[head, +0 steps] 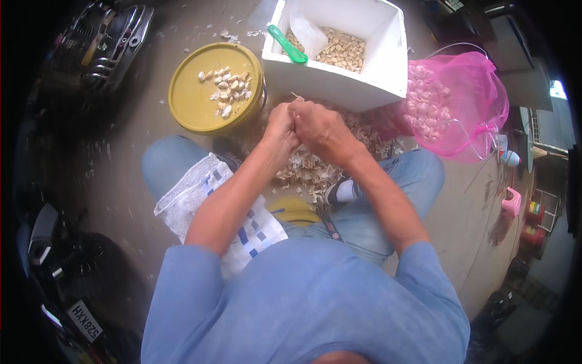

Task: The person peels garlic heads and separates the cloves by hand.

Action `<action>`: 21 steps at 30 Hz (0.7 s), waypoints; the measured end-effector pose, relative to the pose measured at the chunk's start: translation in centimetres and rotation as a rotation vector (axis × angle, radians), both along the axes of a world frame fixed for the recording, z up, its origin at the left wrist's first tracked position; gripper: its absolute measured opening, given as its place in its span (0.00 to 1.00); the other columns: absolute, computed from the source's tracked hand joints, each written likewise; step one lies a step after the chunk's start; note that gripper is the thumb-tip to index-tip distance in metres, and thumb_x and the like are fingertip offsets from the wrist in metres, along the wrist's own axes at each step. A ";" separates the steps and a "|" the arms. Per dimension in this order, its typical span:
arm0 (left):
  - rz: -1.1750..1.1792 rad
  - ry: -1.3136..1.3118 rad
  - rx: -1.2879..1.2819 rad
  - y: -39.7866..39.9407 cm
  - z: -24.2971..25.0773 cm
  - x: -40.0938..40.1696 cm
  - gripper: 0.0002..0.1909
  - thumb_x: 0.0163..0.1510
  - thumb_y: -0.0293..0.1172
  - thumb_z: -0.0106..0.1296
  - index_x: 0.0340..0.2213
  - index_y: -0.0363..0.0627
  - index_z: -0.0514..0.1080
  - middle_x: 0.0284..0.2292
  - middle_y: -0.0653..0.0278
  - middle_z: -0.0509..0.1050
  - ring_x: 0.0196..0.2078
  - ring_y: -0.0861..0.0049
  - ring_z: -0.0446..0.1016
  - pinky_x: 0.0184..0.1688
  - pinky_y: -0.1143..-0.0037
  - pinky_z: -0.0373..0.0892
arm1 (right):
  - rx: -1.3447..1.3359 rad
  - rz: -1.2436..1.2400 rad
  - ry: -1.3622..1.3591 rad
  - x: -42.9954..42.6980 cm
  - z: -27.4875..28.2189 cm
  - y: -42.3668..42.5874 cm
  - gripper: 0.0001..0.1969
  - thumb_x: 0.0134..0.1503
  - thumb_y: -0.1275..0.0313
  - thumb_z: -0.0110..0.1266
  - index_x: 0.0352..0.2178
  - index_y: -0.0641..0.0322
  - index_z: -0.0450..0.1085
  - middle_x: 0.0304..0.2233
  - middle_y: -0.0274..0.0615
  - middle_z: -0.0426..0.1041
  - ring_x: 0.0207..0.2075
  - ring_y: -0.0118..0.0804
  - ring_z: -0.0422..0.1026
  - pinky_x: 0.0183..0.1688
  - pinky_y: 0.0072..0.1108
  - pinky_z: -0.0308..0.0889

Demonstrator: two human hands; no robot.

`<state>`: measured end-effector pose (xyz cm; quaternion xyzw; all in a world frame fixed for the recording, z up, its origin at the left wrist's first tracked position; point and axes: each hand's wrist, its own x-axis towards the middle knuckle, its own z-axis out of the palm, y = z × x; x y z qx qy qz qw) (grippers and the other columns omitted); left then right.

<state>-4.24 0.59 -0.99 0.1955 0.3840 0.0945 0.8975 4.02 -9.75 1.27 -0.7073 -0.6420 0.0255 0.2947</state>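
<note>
My left hand (pixel 282 126) and my right hand (pixel 322 129) meet in front of me, fingers curled together around a small piece of garlic (pixel 296 96). Only its pale, papery tip shows; the fingers hide the rest. Below and behind them spreads a heap of garlic skins (pixel 309 166) on the floor. To the left, a yellow bucket lid (pixel 191 98) carries a loose group of garlic cloves (pixel 232 86). Beyond my hands stands a white foam box (pixel 334 84) with many peeled-looking cloves (pixel 343 49) inside. A green-handled tool (pixel 287 44) rests across the box's near rim.
A pink mesh bag of garlic bulbs (pixel 425 107) lies right of the box. A patterned towel (pixel 182 204) covers my left thigh, and a yellow object (pixel 293 210) sits between my legs. Motorcycles (pixel 107 50) stand at the left; a pink stool (pixel 512 202) is at the right.
</note>
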 end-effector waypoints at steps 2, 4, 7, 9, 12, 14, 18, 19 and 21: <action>-0.030 -0.044 0.004 0.3 -0.7 -0.1 0.06 0.60 0.26 0.46 0.37 0.39 0.72 0.30 0.60 0.77 0.30 0.72 0.80 0.30 0.73 0.79 | -0.078 -0.074 0.175 -0.9 1.0 -0.6 0.14 0.65 0.71 0.49 0.49 0.62 0.59 0.29 0.56 0.75 0.31 0.56 0.78 0.34 0.39 0.73; -0.116 -0.276 -0.040 2.1 -2.2 -0.3 0.05 0.63 0.26 0.47 0.38 0.40 0.71 0.26 0.65 0.75 0.24 0.80 0.76 0.22 0.77 0.75 | -0.258 -0.211 0.703 -0.1 1.8 -0.3 0.13 0.66 0.72 0.47 0.50 0.64 0.62 0.35 0.50 0.77 0.33 0.44 0.79 0.36 0.31 0.75; -0.090 -0.031 0.294 1.1 -1.6 0.2 0.05 0.66 0.29 0.47 0.38 0.41 0.71 0.24 0.67 0.73 0.22 0.83 0.72 0.19 0.79 0.71 | -0.162 -0.173 1.135 2.3 2.1 -0.8 0.14 0.68 0.71 0.46 0.51 0.66 0.65 0.37 0.42 0.77 0.34 0.34 0.78 0.36 0.25 0.75; -0.110 -0.019 0.327 0.2 -1.0 0.5 0.07 0.67 0.30 0.46 0.39 0.41 0.71 0.25 0.66 0.74 0.23 0.82 0.73 0.20 0.78 0.71 | -0.130 -0.134 1.093 4.3 0.1 -1.5 0.15 0.67 0.72 0.46 0.51 0.69 0.67 0.38 0.38 0.76 0.34 0.29 0.77 0.35 0.22 0.74; -0.078 -0.059 0.251 -0.1 -0.6 1.0 0.07 0.67 0.30 0.46 0.40 0.40 0.72 0.29 0.63 0.76 0.24 0.81 0.73 0.22 0.76 0.73 | 0.021 -0.125 1.588 4.5 0.2 -1.6 0.13 0.65 0.73 0.50 0.49 0.69 0.69 0.39 0.42 0.76 0.31 0.27 0.75 0.35 0.20 0.72; -0.061 -0.109 0.196 0.8 -1.3 0.5 0.08 0.66 0.30 0.46 0.40 0.40 0.72 0.30 0.63 0.76 0.25 0.80 0.74 0.24 0.75 0.73 | 0.059 -0.134 1.581 4.2 0.2 -1.2 0.12 0.65 0.72 0.52 0.47 0.68 0.70 0.37 0.41 0.77 0.30 0.26 0.75 0.34 0.20 0.72; -0.006 -0.128 0.176 0.9 -0.5 0.6 0.08 0.66 0.30 0.46 0.40 0.40 0.72 0.32 0.61 0.77 0.29 0.78 0.75 0.29 0.74 0.74 | -0.093 -0.241 1.017 5.1 1.0 -1.4 0.12 0.61 0.68 0.59 0.43 0.64 0.71 0.32 0.40 0.78 0.28 0.33 0.78 0.32 0.24 0.73; 0.000 -0.127 0.176 0.9 -0.5 0.7 0.08 0.66 0.30 0.46 0.40 0.40 0.72 0.32 0.61 0.77 0.29 0.78 0.75 0.29 0.74 0.74 | -0.096 -0.235 1.017 4.7 1.4 -1.2 0.12 0.61 0.68 0.59 0.43 0.64 0.71 0.32 0.40 0.78 0.28 0.33 0.78 0.32 0.24 0.73; 0.077 -0.122 0.209 0.6 -0.4 1.1 0.08 0.66 0.29 0.46 0.40 0.39 0.72 0.32 0.61 0.76 0.31 0.78 0.76 0.30 0.77 0.74 | -0.118 -0.203 0.314 3.0 2.5 -1.3 0.13 0.58 0.65 0.62 0.41 0.59 0.71 0.28 0.44 0.78 0.25 0.44 0.77 0.30 0.31 0.72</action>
